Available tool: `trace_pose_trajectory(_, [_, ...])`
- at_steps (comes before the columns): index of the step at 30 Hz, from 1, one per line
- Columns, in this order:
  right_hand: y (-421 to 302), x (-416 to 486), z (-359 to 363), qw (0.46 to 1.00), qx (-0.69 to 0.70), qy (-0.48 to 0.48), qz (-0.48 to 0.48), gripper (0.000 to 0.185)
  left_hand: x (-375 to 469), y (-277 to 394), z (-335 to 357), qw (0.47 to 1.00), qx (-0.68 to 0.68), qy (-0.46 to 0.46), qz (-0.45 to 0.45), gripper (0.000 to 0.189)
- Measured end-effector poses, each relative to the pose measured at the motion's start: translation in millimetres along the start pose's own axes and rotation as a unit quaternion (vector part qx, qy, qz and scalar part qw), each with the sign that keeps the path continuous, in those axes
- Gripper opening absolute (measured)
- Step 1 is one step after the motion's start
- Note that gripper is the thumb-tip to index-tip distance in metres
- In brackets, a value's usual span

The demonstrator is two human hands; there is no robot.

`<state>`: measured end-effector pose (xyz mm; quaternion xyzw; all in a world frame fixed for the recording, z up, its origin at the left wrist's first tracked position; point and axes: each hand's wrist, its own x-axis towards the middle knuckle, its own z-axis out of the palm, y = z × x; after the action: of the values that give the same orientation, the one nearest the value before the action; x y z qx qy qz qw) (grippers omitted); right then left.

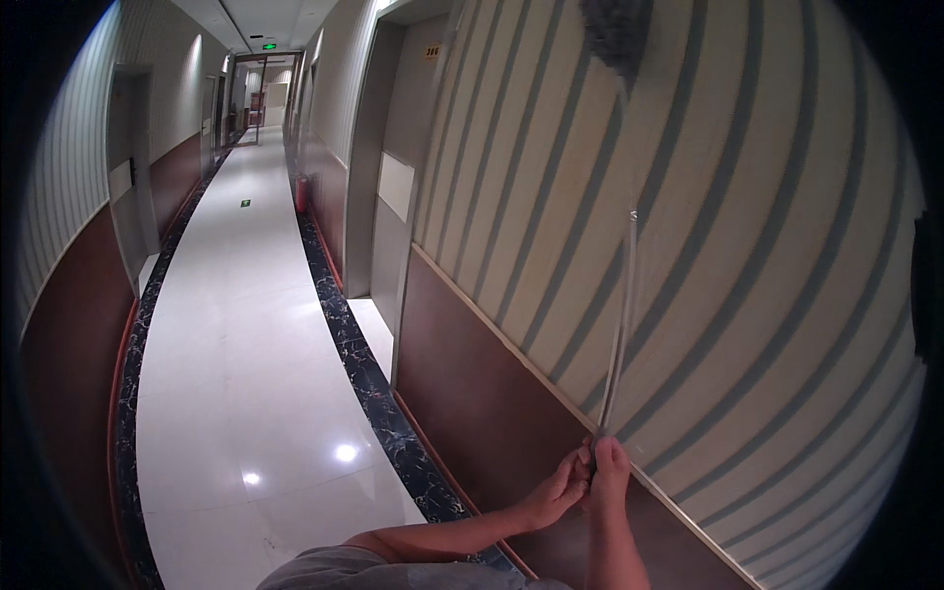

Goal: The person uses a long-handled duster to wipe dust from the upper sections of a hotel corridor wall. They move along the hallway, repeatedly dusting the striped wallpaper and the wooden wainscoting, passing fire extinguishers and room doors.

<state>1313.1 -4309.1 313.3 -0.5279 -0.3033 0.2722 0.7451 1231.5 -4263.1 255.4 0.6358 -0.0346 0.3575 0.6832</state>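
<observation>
A long-handled duster with a slim metal pole [625, 310] rises in front of the striped wall [737, 243]. Its dark grey fluffy head [618, 37] is high up, blurred and cut off by the top of the picture. My right hand [611, 472] grips the dark handle at the pole's lower end, thumb uppermost. From the left, my left hand [557, 493] closes around the same handle, touching my right hand. Most of the handle is hidden by my fingers. Whether the duster head touches the wall I cannot tell.
A brown wall panel [487, 376] topped by a light rail runs below the stripes. Left of it is a grey door [398, 147]. Shiny white floor tiles [243, 354] with dark marbled borders lead along the corridor, past a red fire extinguisher [301, 193], to a glass door frame [258, 96].
</observation>
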Motion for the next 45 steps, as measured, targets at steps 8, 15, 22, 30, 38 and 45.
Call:
trace_pose_trajectory(8, [35.4,57.3,40.8,0.993,-0.054,-0.029,0.101,0.028,13.4,-25.3,-50.4,0.993,-0.039,0.082,-0.073,0.039])
trace_pose_trajectory(15, [105.7,40.1,21.7,0.979,-0.081,0.003,0.187,0.025,8.6,-54.8,-83.5,0.977,-0.011,0.118,-0.175,0.038])
trace_pose_trajectory(22, [115.1,-13.2,-16.3,0.982,-0.025,0.07,0.175,0.024,-0.3,-73.7,-56.7,0.982,-0.023,0.055,-0.179,0.037])
trace_pose_trajectory(30, [107.8,-72.2,-77.7,0.99,0.055,0.128,0.022,0.008,-13.8,-69.6,20.1,0.98,0.107,-0.135,-0.103,0.033])
trace_pose_trajectory(38, [155.3,-134.8,-138.4,0.974,0.148,0.169,-0.017,0.029,-48.0,-67.1,76.8,0.949,0.144,-0.25,-0.125,0.024])
trace_pose_trajectory(45, [150.9,-153.3,-144.6,0.969,0.102,0.226,-0.006,0.03,-61.3,-57.1,116.3,0.944,0.192,-0.266,-0.025,0.025])
